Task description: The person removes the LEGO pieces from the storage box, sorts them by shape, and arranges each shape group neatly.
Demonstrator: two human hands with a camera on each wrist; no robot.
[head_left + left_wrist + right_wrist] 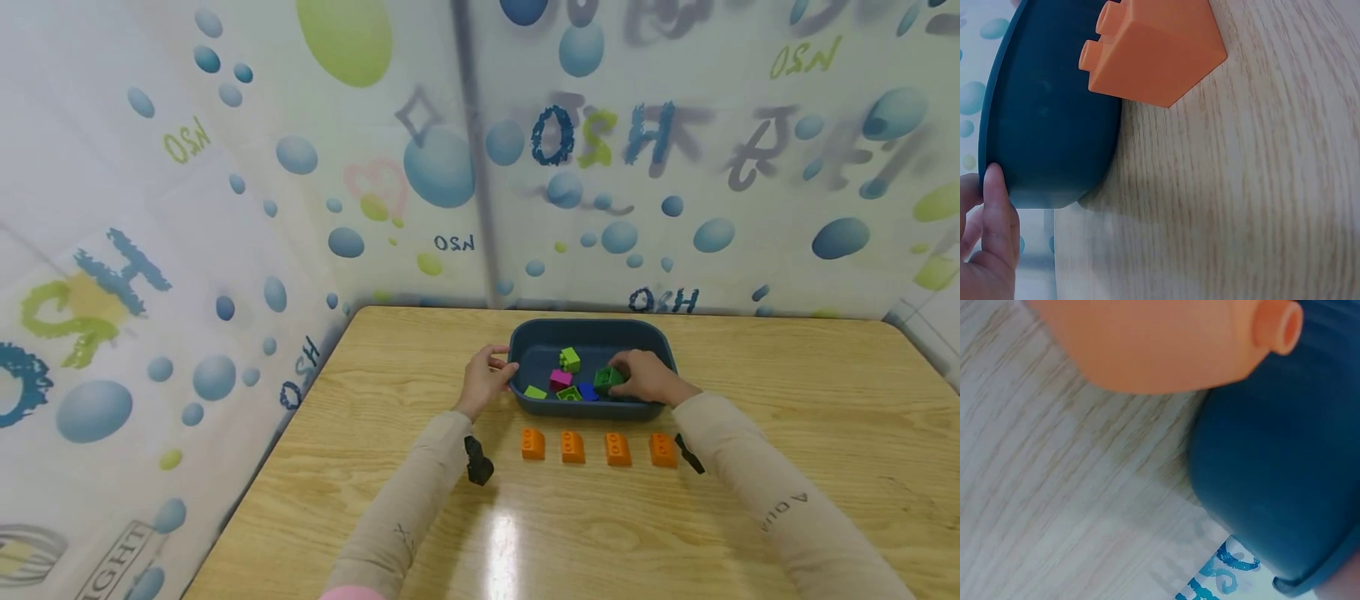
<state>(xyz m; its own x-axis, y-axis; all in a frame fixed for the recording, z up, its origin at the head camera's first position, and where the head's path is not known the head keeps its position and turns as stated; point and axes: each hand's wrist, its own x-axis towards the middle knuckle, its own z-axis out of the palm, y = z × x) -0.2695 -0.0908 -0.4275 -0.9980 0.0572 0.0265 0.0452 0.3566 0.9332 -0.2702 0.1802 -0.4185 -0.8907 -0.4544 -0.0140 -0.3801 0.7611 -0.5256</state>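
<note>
A dark blue bin (540, 333) stands on the table with several toy blocks inside. At its left end my left hand (483, 379) holds the rim; in the left wrist view its fingers (997, 215) are right at the rim's edge. Reaching over the right end of the bin, my right hand (643, 375) grips a dark green block (606, 381) with thumb and fingers. Near that block are a blue block (588, 392), a magenta block (560, 380) and light green blocks (570, 360). The right wrist view hides most of the right hand behind the bin wall (1272, 462).
In front of the bin, several orange blocks (572, 447) form a spaced row. Black wrist straps (477, 461) show at both sleeves. Bare wood table (787, 375) extends to the right, and a printed wall covering (420, 275) rises behind the back edge.
</note>
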